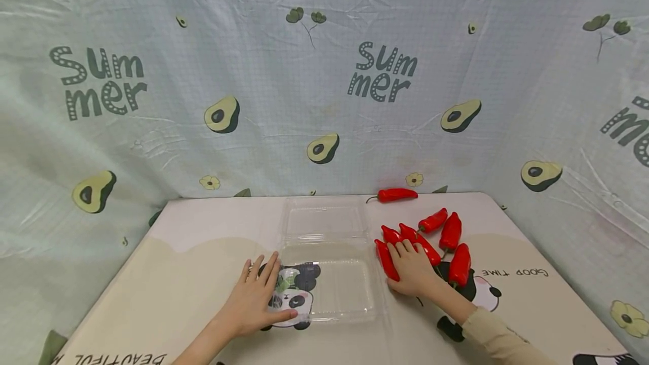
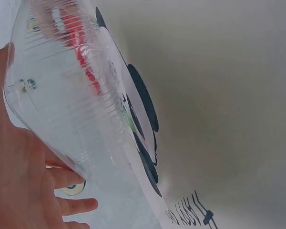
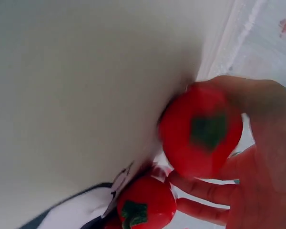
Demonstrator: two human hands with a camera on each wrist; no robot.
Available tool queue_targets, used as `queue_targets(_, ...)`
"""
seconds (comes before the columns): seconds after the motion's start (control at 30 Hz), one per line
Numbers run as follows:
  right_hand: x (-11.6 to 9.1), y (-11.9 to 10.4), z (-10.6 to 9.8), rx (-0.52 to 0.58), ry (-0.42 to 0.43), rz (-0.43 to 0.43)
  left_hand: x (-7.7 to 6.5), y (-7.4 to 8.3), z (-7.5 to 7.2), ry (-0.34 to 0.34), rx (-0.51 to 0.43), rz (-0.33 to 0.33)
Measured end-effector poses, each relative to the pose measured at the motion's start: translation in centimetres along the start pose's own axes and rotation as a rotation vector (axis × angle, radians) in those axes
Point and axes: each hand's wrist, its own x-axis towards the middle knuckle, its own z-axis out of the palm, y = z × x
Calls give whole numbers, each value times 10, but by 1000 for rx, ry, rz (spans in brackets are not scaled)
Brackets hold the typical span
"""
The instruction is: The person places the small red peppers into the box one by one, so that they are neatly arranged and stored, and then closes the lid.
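A clear plastic box [image 1: 347, 289] lies with its hinged lid [image 1: 324, 221] folded back, away from me. My left hand [image 1: 253, 300] is at the box's left side, fingers spread and thumb over the near left corner. In the left wrist view the palm is right at the rim of the box [image 2: 52, 95]. Just right of the box, my right hand [image 1: 416, 275] holds a red pepper [image 1: 386, 261] between thumb and fingers. Its green stem end [image 3: 209, 131] faces the right wrist camera. Beneath and beside those fingers lie more red peppers [image 1: 427, 250].
To the right, several loose red peppers [image 1: 459, 263] lie on the panda-printed table mat [image 1: 203, 275]. One more red pepper [image 1: 398, 195] lies at the table's back edge. An avocado-printed curtain [image 1: 263, 100] stands behind and along both sides.
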Motion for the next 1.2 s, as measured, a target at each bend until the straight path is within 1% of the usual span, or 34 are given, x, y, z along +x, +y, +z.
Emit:
queue_targets(0.27,1,-1,1,-25,29,-15,0,0,0,-9,19,2)
queue_targets(0.43,1,0,2,-32,58,-20,0,0,1,-6,9,0)
queue_targets(0.67,1,1,2,-30,85,-9,1,1,1,1,5,-8)
queue_targets(0.87,-1,1,-2,-40,87,10,1,2,2,-6,-4,-12)
queue_targets(1.03,-2,2,-6,-14,84,25,1,1,3,-4,-4,-15)
queue_targets(1.2,-3,4,-11,-5,107,37,1,1,4,1,5,-9)
